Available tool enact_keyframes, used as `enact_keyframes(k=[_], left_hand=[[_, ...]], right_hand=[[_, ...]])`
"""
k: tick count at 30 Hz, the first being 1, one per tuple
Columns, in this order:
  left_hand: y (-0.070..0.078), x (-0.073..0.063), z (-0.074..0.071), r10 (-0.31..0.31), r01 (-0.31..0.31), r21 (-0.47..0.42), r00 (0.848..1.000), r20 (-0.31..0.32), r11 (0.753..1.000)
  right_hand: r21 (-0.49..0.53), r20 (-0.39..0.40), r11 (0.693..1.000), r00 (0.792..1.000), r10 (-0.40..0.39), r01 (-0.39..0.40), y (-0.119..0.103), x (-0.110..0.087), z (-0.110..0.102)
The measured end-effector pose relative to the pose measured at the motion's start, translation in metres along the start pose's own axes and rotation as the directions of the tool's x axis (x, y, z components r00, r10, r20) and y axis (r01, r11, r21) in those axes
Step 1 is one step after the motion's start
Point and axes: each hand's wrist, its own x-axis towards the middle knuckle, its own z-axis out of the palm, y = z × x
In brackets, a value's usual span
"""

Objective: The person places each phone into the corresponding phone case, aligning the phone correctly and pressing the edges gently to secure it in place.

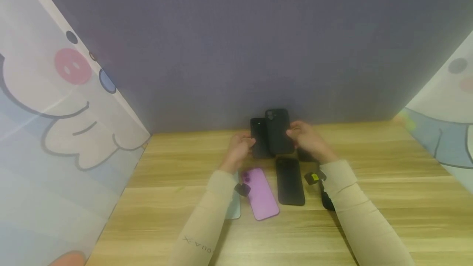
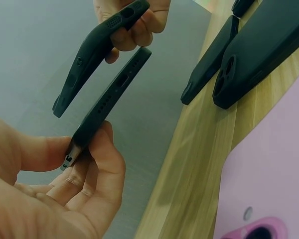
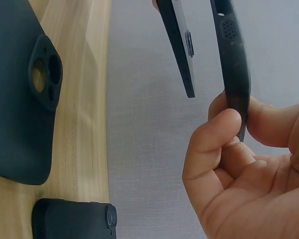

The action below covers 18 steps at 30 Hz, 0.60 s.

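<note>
A thin dark phone [image 1: 260,138] is pinched between the thumb and fingers of my left hand [image 1: 238,149]. Its bottom edge, with port and speaker holes, shows in the left wrist view. My right hand [image 1: 307,136] grips a black phone case [image 1: 279,130] by its edge. Bare cutouts mark that case [image 3: 234,55] in the right wrist view. Both pieces are held up above the table, side by side; the case overlaps the phone in the head view, while a gap separates them in the wrist views.
On the wooden table [image 1: 148,200] lie a purple phone [image 1: 262,196], a pale phone [image 1: 234,206] partly behind my left sleeve, and a black case [image 1: 290,182]. More dark pieces, one a case [image 1: 306,155], sit partly hidden by my right arm. A grey panel [image 1: 236,52] stands behind.
</note>
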Motion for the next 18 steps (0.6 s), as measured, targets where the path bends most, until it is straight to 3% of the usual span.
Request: enact_keyframes(k=[18], left_hand=[[0.0026, -0.0038, 0.0002, -0.015, 0.015, 0.027, 1.000, -0.003, 1.000]], right_hand=[[0.009, -0.006, 1.000, 1.000, -0.026, 0.026, 0.0014, 0.0017, 0.0033]])
